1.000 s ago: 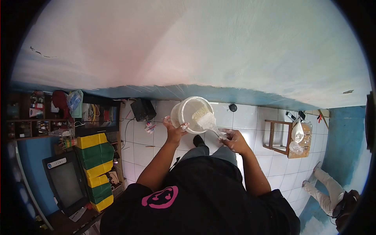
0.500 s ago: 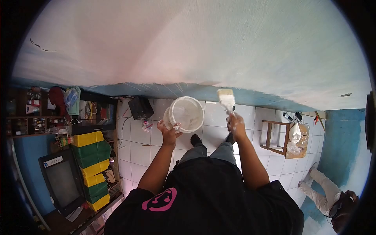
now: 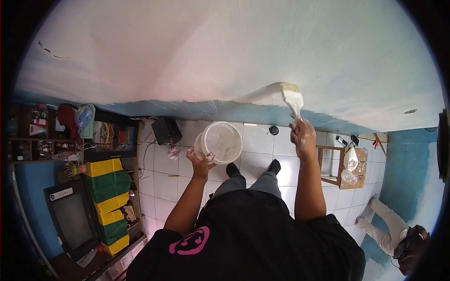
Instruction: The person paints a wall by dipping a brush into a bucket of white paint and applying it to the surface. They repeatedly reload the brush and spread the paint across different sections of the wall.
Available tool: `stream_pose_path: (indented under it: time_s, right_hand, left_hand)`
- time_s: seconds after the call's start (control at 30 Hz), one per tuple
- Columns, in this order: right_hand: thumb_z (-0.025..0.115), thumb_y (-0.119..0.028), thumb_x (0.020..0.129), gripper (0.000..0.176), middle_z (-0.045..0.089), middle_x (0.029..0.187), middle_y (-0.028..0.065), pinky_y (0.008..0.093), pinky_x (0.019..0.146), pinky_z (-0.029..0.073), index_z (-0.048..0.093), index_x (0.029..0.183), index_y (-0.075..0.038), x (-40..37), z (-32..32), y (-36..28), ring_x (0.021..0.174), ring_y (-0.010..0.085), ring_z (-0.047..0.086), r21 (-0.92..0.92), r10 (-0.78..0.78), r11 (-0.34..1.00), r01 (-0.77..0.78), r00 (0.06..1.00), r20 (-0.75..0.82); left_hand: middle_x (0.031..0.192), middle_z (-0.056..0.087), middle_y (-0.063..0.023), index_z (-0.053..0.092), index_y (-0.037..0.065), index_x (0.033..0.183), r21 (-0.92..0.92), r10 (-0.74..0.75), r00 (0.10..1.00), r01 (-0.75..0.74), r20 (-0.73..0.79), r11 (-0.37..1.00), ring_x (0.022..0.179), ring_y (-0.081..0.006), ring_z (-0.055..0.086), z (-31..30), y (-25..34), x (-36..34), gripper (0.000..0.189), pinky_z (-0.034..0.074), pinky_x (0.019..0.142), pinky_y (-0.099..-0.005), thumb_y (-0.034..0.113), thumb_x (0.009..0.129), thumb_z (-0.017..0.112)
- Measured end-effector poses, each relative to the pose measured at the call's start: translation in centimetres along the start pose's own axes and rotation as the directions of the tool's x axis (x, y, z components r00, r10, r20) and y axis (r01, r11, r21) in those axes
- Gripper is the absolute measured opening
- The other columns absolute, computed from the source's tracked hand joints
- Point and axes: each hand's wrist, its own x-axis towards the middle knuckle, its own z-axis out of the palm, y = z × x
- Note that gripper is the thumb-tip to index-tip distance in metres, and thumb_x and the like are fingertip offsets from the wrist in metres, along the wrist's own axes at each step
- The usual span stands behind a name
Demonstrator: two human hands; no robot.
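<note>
My left hand is closed on the rim and side of a white plastic bucket, whose inside is smeared with white paint. In my right hand is a wide paintbrush, gripped by its handle with the bristles pointing up. The bristles are right at the wall, in its white painted part, just above the lower blue band. Streaky white strokes run down over the edge of that blue. White paint marks the fingers of both hands.
At left stand a shelf unit, a television and a green and yellow cloth. A black box sits on the tiled floor by the wall. A wooden chair with plastic bags lies right; beyond it is another person.
My right hand has raised the paintbrush up and to the right, from in front of the floor to the white part of the wall. The bucket has shifted slightly down and left.
</note>
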Motion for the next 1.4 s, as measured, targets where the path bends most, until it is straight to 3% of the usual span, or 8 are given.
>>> stream_pose_path:
  time_s: [0.23, 0.67, 0.77, 0.93, 0.97, 1.2, 1.27, 1.4]
  right_hand:
    - [0.051, -0.022, 0.084, 0.019, 0.048, 0.065, -0.0001, 0.0184, 0.036, 0.025, 0.056, 0.094, -0.006, 3.9, -2.2, 8.0, 0.043, 0.0052, 0.036, -0.086, 0.315, 0.946, -0.311, 0.949, 0.03]
    - [0.046, -0.023, 0.088, 0.025, 0.046, 0.061, -0.0022, 0.0193, 0.034, 0.024, 0.056, 0.096, -0.002, -0.9, 0.5, 2.2, 0.039, 0.0042, 0.033, -0.045, -0.07, 0.997, 0.068, 0.996, -0.06]
    - [0.047, -0.017, 0.086, 0.018, 0.048, 0.059, -0.0012, 0.0208, 0.035, 0.027, 0.057, 0.095, -0.004, 2.2, -0.9, 6.9, 0.04, 0.0063, 0.037, -0.141, 0.29, 0.947, -0.287, 0.957, -0.002]
    - [0.049, -0.018, 0.083, 0.019, 0.049, 0.06, -0.0014, 0.0232, 0.039, 0.031, 0.057, 0.092, -0.003, 8.1, 0.0, 5.3, 0.043, 0.0067, 0.038, -0.427, -0.012, 0.902, 0.064, 0.992, 0.123]
    - [0.049, -0.02, 0.085, 0.02, 0.049, 0.059, -0.0009, 0.0225, 0.039, 0.03, 0.057, 0.091, -0.003, 6.4, 1.6, 1.9, 0.043, 0.0062, 0.037, -0.136, 0.111, 0.985, -0.105, 0.993, 0.041]
    - [0.047, -0.029, 0.088, 0.025, 0.041, 0.056, -0.0026, 0.0194, 0.035, 0.023, 0.057, 0.097, -0.008, 0.7, 0.8, 7.7, 0.039, 0.0053, 0.031, -0.073, 0.099, 0.992, -0.105, 0.992, -0.085]
    - [0.047, -0.027, 0.087, 0.021, 0.043, 0.057, -0.0019, 0.021, 0.035, 0.026, 0.058, 0.091, -0.009, 3.4, -0.9, 10.9, 0.038, 0.0071, 0.034, -0.181, 0.33, 0.92, -0.346, 0.937, -0.116]
    - [0.047, -0.019, 0.084, 0.017, 0.05, 0.059, 0.0008, 0.0249, 0.036, 0.031, 0.059, 0.082, -0.008, 11.0, -2.7, 12.0, 0.041, 0.0098, 0.041, -0.642, 0.044, 0.767, 0.019, 0.996, 0.082]
  left_hand:
    - [0.126, 0.03, -0.0106, 0.011, 0.02, 0.119, 0.026, -0.049, 0.999, 0.05, -0.005, 0.998, 0.111, -0.0271, 0.043, 0.3, -0.3, -0.5, 0.076, 0.05, 0.076, -0.048, 0.007, 0.071, 0.068]
    - [0.126, 0.03, -0.0112, 0.008, 0.019, 0.122, 0.077, -0.03, 0.999, 0.031, -0.012, 0.997, 0.112, -0.0282, 0.042, -1.1, -1.6, -1.2, 0.081, 0.051, 0.077, -0.0474, 0.008, 0.069, 0.068]
    - [0.128, 0.03, -0.0138, 0.006, 0.02, 0.124, 0.088, -0.007, 1.0, 0.007, -0.007, 0.996, 0.113, -0.031, 0.042, -1.2, -1.9, -1.2, 0.077, 0.051, 0.076, -0.0517, 0.011, 0.073, 0.064]
    - [0.129, 0.029, -0.0144, 0.005, 0.02, 0.124, 0.085, -0.001, 1.0, -0.001, 0.025, 0.996, 0.113, -0.0311, 0.042, -1.6, -1.7, -1.4, 0.079, 0.051, 0.075, -0.0516, 0.01, 0.073, 0.063]
    - [0.129, 0.029, -0.0142, 0.005, 0.02, 0.124, 0.094, 0.019, 1.0, -0.021, 0.022, 0.995, 0.113, -0.0311, 0.042, -1.8, -1.6, -1.3, 0.079, 0.051, 0.075, -0.0516, 0.01, 0.073, 0.063]
    - [0.13, 0.029, -0.013, 0.004, 0.021, 0.124, 0.061, -0.01, 1.0, 0.011, -0.008, 0.998, 0.114, -0.0312, 0.041, -3.0, -3.0, -1.7, 0.079, 0.05, 0.077, -0.0523, 0.009, 0.073, 0.063]
    - [0.13, 0.028, -0.013, 0.004, 0.021, 0.124, 0.056, -0.023, 1.0, 0.023, -0.004, 0.998, 0.114, -0.0314, 0.041, -3.1, -3.1, -1.6, 0.079, 0.049, 0.078, -0.0528, 0.009, 0.073, 0.064]
    - [0.13, 0.028, -0.013, 0.005, 0.021, 0.124, 0.042, -0.043, 0.999, 0.042, 0.014, 0.998, 0.115, -0.0318, 0.04, -3.0, -3.2, -1.7, 0.079, 0.049, 0.079, -0.0537, 0.009, 0.073, 0.064]
